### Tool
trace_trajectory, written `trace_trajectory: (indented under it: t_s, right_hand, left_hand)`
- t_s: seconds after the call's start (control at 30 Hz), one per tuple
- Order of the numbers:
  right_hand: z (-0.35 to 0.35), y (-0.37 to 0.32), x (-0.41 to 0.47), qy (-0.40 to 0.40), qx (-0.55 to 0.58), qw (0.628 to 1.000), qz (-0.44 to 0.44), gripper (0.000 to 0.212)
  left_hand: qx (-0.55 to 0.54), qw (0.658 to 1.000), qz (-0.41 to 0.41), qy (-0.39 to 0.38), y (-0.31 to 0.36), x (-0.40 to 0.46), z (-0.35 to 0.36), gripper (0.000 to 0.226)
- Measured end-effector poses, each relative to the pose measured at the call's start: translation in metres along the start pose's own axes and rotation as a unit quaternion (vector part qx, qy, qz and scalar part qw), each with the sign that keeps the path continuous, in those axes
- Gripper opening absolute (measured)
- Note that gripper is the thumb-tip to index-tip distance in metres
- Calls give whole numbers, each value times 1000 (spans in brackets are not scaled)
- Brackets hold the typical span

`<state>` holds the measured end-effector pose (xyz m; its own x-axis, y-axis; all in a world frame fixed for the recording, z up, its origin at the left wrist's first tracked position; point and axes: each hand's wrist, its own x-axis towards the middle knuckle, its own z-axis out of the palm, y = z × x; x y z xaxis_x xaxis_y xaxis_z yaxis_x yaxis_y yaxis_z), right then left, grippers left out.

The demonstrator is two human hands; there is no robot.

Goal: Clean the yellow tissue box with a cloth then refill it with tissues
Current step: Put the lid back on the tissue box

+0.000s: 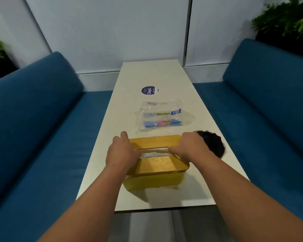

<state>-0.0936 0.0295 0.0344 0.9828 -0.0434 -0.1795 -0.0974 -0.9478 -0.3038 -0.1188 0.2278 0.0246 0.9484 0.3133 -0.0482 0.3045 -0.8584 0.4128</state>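
On the near end of a long white table (164, 74) stands the yellow tissue box (156, 182), and its wooden lid (162, 164) sits on top of it. Both hands are on this lid. The left hand (123, 151) is closed over the left end of the lid, with the fingers curled over the far edge. The right hand (191, 145) is closed over the right end in the same way, and its thumb lies near the slot. White tissue (155, 154) shows in the slot between the two hands.

Just behind the right hand lies a dark cloth (212, 143), crumpled, touching the table near its right edge; the hand hides a part of it. Farther along the table, a little apart from the box, lies a clear plastic tissue wrapper (160, 115) with blue and pink print; it looks flat. Beyond it a round purple sticker (150, 90) is on the table top.

Blue sofas stand on both sides, the left sofa (33, 110) and the right sofa (269, 88), close to the table edges. Behind is a pale wall (103, 28) of panels. Green plants (287, 20) are in the upper right corner
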Motion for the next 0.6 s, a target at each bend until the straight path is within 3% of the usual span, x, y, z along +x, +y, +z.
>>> trace_trajectory:
  t_s: [0.6]
  right_hand:
    - [16,-15,12,-18,-81,996,21,42]
  left_hand:
    - [38,999,24,-14,-12,8,9,52]
